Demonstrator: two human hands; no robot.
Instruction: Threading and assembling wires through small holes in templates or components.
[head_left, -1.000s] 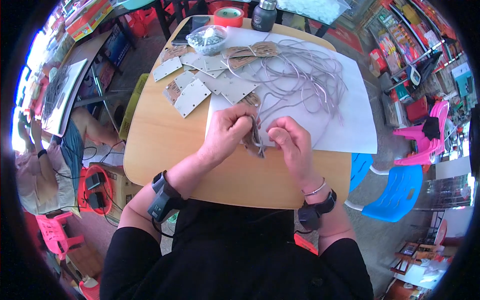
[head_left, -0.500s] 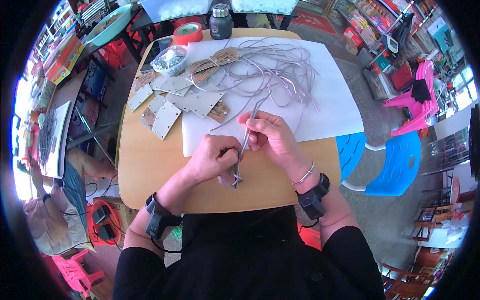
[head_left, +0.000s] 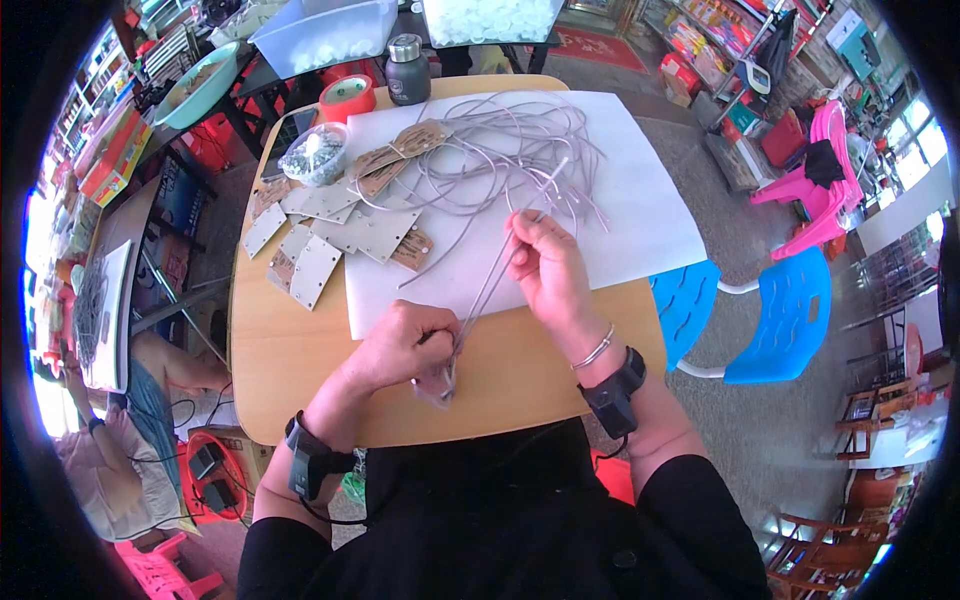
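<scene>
My left hand (head_left: 408,345) is closed low over the table's near half, gripping a small plate (head_left: 432,386) that mostly hides under its fingers. Two strands of thin grey cord (head_left: 484,290) run from that plate up to my right hand (head_left: 548,262), whose fingertips pinch them. Beyond my hands, a loose tangle of the same cord (head_left: 520,135) covers a white sheet (head_left: 620,220). Left of it lie several flat grey plates (head_left: 318,272) with small holes at the corners, some showing brown backing.
At the table's far left stand a clear tub of small metal parts (head_left: 314,155), a roll of red tape (head_left: 347,97) and a dark bottle (head_left: 407,72). A blue chair (head_left: 778,315) is at the right. Another person's arm (head_left: 120,465) shows at the left.
My right hand has moved away from my left, drawing the cord strands out longer between them. My left hand has shifted slightly down and left with the plate. The whole view has shifted a little.
</scene>
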